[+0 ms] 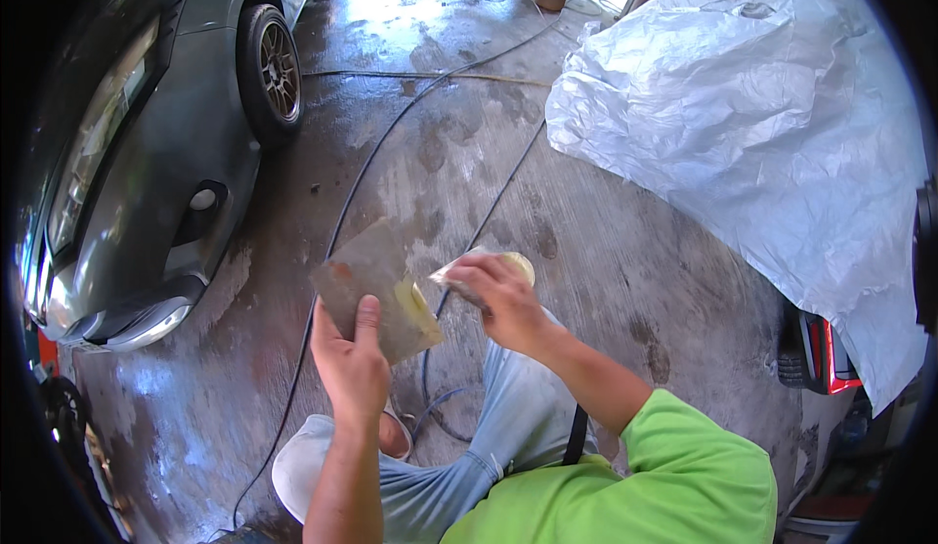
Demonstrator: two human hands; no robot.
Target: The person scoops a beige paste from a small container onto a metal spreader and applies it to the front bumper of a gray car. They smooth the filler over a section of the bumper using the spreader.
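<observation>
Cables (440,77) cross floor (625,280) between car (200,104) and sheet (733,124), beneath the held plate (363,275).

Left hand (356,363) with thumb (367,315) extended, right hand (514,311) with fingers (477,272) curled.

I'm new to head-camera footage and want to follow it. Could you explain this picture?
There is no machine here: these are a person's bare hands, seen from a camera worn on the head and looking down. Its wide fisheye lens bends straight edges.

The left hand holds a flat greyish sheet bearing a yellowish smear. The right hand grips a pale item, too blurred to identify.

Below, dark cables or hoses cross the stained floor. A dark car stands at left; a silvery cover drapes at right.
</observation>
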